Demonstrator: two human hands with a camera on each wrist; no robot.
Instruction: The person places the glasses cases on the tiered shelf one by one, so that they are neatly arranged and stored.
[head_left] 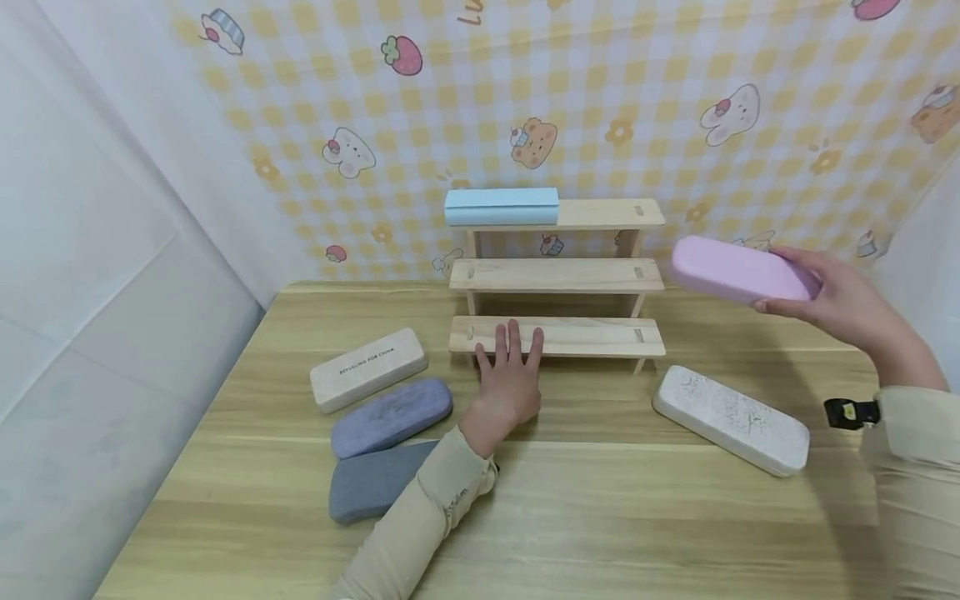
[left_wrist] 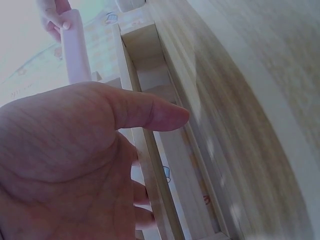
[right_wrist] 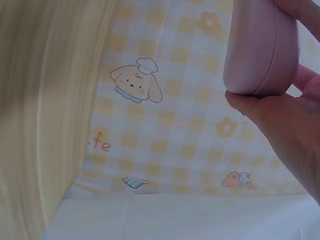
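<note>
My right hand [head_left: 847, 300] grips one end of a pink glasses case [head_left: 742, 268], holding it in the air to the right of a three-tier wooden shelf [head_left: 555, 275]. The case's rounded end and its seam show up close in the right wrist view. My left hand [head_left: 510, 383] rests its spread, fairly straight fingers on the shelf's lowest board, near its left half. In the left wrist view the thumb of that hand [left_wrist: 65, 150] stands apart from the board's edge. A light blue glasses case [head_left: 501, 207] lies on the left part of the top board.
On the table's left lie a cream glasses case [head_left: 367, 369] with lettering, a purple-blue one [head_left: 392, 417] and a grey-blue one [head_left: 375, 483], partly behind the left sleeve. A whitish patterned case [head_left: 731, 421] lies at the right. A checked curtain [head_left: 450, 108] hangs behind the shelf.
</note>
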